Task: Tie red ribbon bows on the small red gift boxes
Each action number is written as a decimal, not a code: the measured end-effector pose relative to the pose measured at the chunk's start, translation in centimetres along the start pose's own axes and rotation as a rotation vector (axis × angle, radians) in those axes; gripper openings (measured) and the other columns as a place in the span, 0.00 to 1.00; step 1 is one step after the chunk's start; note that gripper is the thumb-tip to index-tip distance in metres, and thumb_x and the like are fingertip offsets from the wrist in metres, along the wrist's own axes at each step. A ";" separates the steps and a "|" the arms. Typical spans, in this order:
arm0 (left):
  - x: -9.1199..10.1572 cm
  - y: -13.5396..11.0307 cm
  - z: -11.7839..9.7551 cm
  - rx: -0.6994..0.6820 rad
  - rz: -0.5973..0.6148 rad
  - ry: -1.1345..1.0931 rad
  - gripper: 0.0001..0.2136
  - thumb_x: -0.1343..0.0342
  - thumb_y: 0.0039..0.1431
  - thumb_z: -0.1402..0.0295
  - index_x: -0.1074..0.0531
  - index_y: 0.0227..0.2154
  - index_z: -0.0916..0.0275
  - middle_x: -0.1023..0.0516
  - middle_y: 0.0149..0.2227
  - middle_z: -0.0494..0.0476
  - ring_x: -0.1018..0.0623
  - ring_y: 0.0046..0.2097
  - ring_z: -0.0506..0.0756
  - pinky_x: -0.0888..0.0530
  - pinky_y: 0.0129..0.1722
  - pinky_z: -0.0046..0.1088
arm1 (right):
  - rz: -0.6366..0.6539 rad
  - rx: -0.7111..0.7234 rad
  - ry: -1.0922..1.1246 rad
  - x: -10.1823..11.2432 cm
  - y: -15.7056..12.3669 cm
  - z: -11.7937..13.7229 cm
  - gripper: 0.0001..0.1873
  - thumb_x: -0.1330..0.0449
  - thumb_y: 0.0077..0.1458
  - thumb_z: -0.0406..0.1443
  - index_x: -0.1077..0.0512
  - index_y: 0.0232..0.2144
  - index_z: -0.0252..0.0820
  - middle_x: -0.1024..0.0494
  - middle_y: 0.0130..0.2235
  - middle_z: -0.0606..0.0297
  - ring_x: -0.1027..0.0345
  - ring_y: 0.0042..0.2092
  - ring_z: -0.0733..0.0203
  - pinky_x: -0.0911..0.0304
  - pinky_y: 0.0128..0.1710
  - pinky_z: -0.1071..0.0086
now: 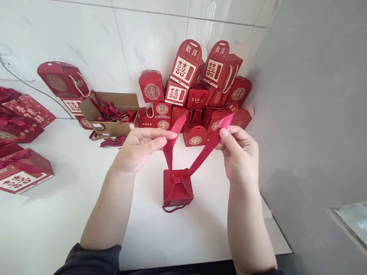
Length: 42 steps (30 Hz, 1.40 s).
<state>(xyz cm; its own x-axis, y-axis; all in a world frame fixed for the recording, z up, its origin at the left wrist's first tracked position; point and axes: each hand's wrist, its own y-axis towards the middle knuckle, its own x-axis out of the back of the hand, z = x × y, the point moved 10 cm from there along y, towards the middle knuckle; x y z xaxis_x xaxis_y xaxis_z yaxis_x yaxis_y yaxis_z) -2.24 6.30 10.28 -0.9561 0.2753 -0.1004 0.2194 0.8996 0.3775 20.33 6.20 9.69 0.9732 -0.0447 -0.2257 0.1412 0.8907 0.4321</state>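
Observation:
A small red gift box (177, 192) stands on the white table in front of me, with a dark red cord handle (174, 209) hanging on its near side. A red ribbon (202, 156) passes through the top of the box, and its two ends rise apart in a V. My left hand (141, 147) pinches one end between thumb and fingers. The other end is gripped by my right hand (237, 151), with the tip sticking up past the thumb. Both hands are above the box and do not touch it.
Several red gift boxes (183, 72) are stacked against the tiled wall. An open cardboard carton (113, 128) holds loose red ribbons. Ribbon-tied boxes (19, 170) crowd the left side. A grey wall (313, 121) borders the table on the right.

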 end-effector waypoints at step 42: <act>-1.4 -0.2 1.3 -0.130 -0.193 0.185 0.06 0.40 0.57 0.65 0.22 0.27 0.59 0.24 0.33 0.55 0.26 0.38 0.54 0.29 0.40 0.30 | 0.317 -0.062 -0.165 -7.3 -1.9 -2.5 0.08 0.35 0.54 0.40 0.23 0.28 0.42 0.22 0.28 0.67 0.29 0.30 0.64 0.33 0.31 0.70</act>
<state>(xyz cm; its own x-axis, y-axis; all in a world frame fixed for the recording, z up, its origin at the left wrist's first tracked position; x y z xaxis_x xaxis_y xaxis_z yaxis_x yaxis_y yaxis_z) -0.70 6.16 9.15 -0.9995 0.0263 -0.0168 0.0149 0.8751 0.4837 12.55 5.98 8.35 0.9837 0.1704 0.0569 -0.1788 0.8977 0.4028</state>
